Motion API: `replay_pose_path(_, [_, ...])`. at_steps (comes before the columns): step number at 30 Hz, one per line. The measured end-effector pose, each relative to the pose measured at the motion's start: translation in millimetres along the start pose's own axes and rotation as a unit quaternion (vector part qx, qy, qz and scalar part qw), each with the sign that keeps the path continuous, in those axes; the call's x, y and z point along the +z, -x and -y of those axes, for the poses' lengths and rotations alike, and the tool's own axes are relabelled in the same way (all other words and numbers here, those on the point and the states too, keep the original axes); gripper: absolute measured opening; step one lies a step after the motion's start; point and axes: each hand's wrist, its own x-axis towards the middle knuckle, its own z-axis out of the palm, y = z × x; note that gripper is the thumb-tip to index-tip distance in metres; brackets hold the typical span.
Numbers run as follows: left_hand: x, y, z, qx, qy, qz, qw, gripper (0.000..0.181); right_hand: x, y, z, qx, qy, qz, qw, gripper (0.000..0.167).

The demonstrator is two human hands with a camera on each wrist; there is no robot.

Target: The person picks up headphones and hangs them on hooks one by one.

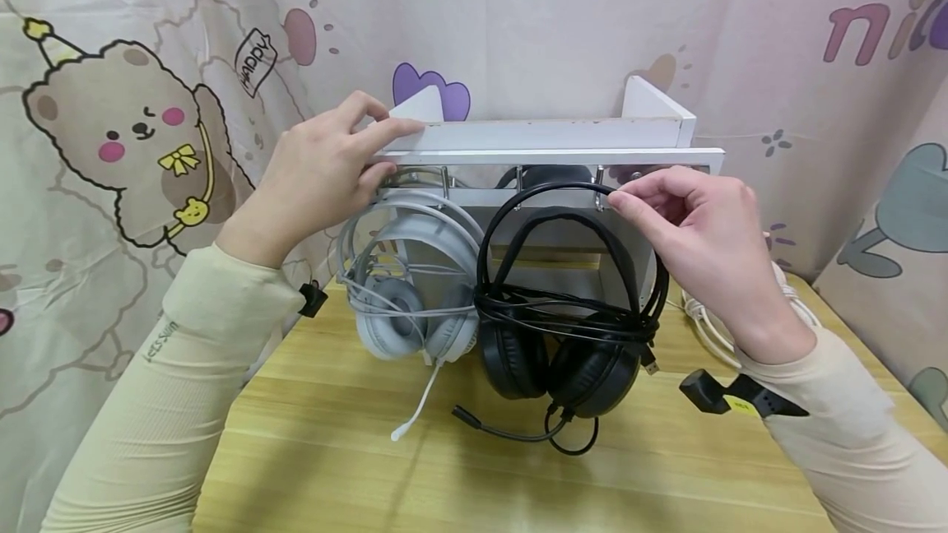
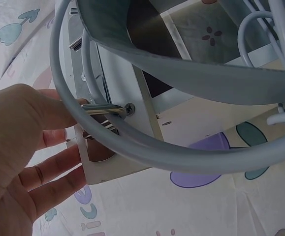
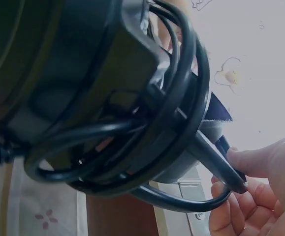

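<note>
A white rack [image 1: 541, 136] stands on the table, with metal hooks [image 1: 446, 183] along its front. My left hand [image 1: 314, 167] grips the rack's left end, fingers over the top and thumb at the front. Below that hand a white headset [image 1: 391, 323] hangs by its headband [image 2: 196, 160] from a hook, its microphone pointing down. Beside it is a black headset [image 1: 511, 360], cable bundled across its ear cups. My right hand [image 1: 699, 241] pinches the right side of its thin outer headband, close to the right hooks. Whether that band rests on a hook is unclear.
The wooden table [image 1: 333, 459] extends in front of the rack. A coiled white cable [image 1: 711, 327] lies at the right, partly behind my right wrist. A printed curtain [image 1: 518, 39] hangs close behind. More headbands show dimly behind the front bar.
</note>
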Motion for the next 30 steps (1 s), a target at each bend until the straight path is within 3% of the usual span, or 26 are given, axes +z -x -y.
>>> replay_pose_path(7, [-0.5,-0.1,-0.7,0.000,-0.003,0.003,1.0000,0.047,-1.5,-0.5,1.3,-0.049,0.093,-0.024,0.9941,0.017])
replay_pose_path(13, [-0.8,-0.4,-0.9,0.001,-0.005,0.003,1.0000,0.047,-0.7,1.2,5.2,-0.078,0.161,0.020,0.9837,0.020])
replay_pose_path(18, [-1.0,0.5,-1.5,-0.004,-0.004,0.007,1.0000,0.047,2.0,1.7,7.6,-0.101,0.220,0.061,0.9683,0.021])
replay_pose_path(22, [0.0,1.6,-0.8,-0.005,0.000,0.004,1.0000,0.046,4.1,5.6,8.9,-0.123,0.239,0.062,0.9612,0.025])
replay_pose_path(30, [0.2,1.0,0.5,-0.001,0.001,0.001,1.0000,0.047,-2.2,9.6,9.2,-0.097,0.242,0.096,0.9605,0.024])
